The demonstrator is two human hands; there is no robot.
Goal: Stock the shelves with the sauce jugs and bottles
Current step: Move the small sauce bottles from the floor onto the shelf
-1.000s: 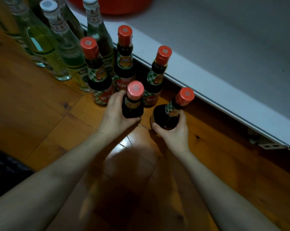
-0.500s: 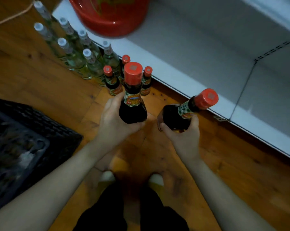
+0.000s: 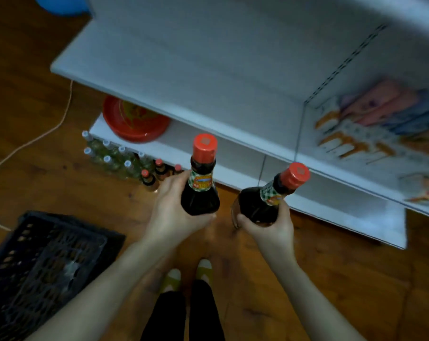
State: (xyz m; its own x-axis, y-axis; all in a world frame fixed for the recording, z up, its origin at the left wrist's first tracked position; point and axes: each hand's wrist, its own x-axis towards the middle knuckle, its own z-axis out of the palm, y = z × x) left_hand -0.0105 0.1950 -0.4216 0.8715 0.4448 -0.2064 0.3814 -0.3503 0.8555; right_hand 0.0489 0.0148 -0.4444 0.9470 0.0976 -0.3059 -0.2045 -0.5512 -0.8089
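Left of the shelf (image 3: 208,70), out on the floor, sits a black crate (image 3: 43,267). At the shelf's foot stand clear bottles (image 3: 115,156) and a few small dark ones (image 3: 157,171), not yet stocked. The left hand (image 3: 174,215) curls round the belly of the left bottle (image 3: 201,200), held upright in the air before the shelf. The right hand (image 3: 272,232) cups the right bottle (image 3: 257,205) from below, fingers wrapped round its body, its neck tipped toward the shelf. Both bottles look like glass, so probably weighty for their size, stiff, smooth, and breakable on this hard floor. The broad belly seems a safer hold than the narrow neck. Each is near black, with a red cap and a green-checked neck label.
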